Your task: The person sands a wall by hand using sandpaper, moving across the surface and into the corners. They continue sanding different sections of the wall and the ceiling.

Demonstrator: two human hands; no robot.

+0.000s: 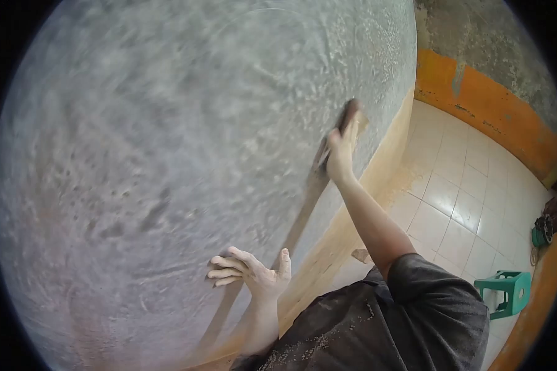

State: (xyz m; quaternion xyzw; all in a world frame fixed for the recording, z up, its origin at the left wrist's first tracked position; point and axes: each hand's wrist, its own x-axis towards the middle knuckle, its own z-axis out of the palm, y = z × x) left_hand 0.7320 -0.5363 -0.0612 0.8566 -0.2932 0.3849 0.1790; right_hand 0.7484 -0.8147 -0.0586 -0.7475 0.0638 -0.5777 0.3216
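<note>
My right hand [340, 159] reaches up along the grey, rough-textured wall [185, 154]. Its fingers are closed around a brown-and-tan flat piece [360, 122], which lies against the wall surface; motion blur and the hand itself hide its exact kind. Lower and to the left, my left hand [254, 270] rests on the same wall, its fingers stretched out and the thumb spread apart. Nothing is in it. Pale dust coats both hands.
A yellowish band [328, 247] runs along the wall's foot beside the white tiled floor [458, 198]. A green plastic stool [506, 290] stands at right, with a dark-and-green object [542, 232] beyond it. Another wall with an orange band [476, 105] bounds the floor.
</note>
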